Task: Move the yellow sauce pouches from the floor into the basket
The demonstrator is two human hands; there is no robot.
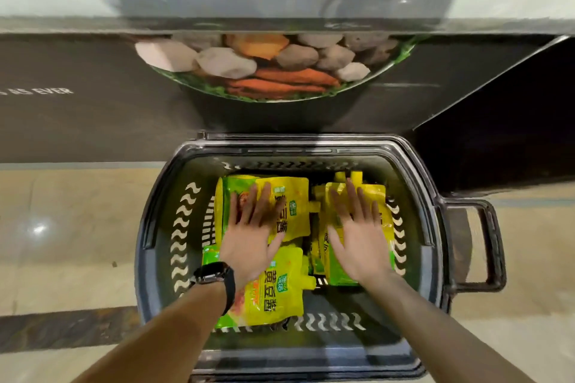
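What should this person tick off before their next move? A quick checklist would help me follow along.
1. Pouches inside the basket: ok, several lie in it.
2. Pouches below the rim: ok, none sticks over it.
3. Hands free: ok, the left hand and right hand lie flat on pouches and grip nothing.
4. Floor cleared of pouches: none on the part in view; beyond the picture, cannot tell.
5. Handle free to grab: ok, it juts out on the right with nothing on it.
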